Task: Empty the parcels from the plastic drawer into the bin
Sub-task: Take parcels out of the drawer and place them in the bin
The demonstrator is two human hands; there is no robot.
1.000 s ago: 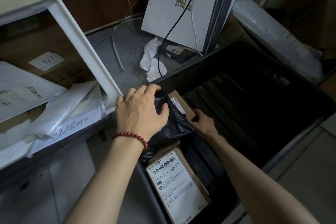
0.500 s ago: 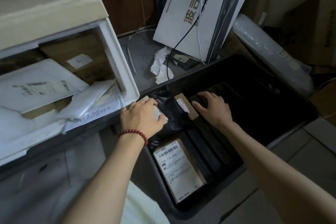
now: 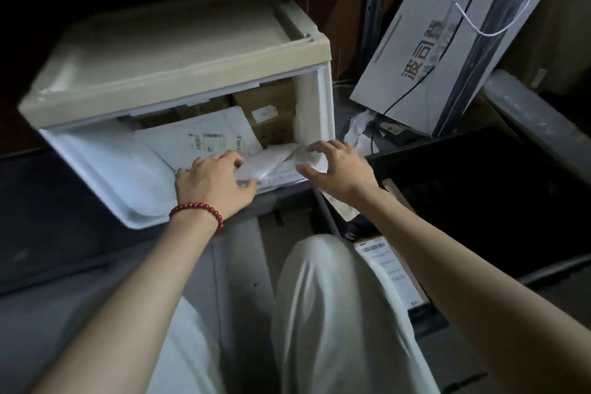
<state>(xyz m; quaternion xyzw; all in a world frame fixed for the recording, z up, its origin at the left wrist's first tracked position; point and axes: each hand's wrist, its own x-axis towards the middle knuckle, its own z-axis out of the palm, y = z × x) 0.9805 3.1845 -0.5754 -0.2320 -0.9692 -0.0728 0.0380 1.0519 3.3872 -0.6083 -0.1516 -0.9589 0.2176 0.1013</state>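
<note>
**Hands moving from bin to drawer**

Both hands, which half a second ago were working at the bin (image 3: 463, 163), are now reaching into the drawer (image 3: 105, 176) at the middle left of the frame. The drawer's open front is facing the lower right. Its right wall is standing just beside the bin's dark rim, so the way from one to the other is running short. Only a strip of floor and the person's knee (image 3: 332, 313) are lying below that path. Inside the mouth, free room is showing between the pile and the cream top.

A small parcel (image 3: 271, 161) is lying on top of the pile at the drawer's front right corner, between the two hands. A big mailer (image 3: 204, 137) and a brown box (image 3: 271, 112) are lying behind it, deeper in.

The left hand (image 3: 214, 184) is closing on the small parcel's left end, fingers curled over it and thumb beneath. The right hand (image 3: 340, 169) is hovering at its right end, fingers spread and bent. Blur is hiding whether it is touching. A labelled box (image 3: 388, 262) is lying in the bin at the lower right.
</note>
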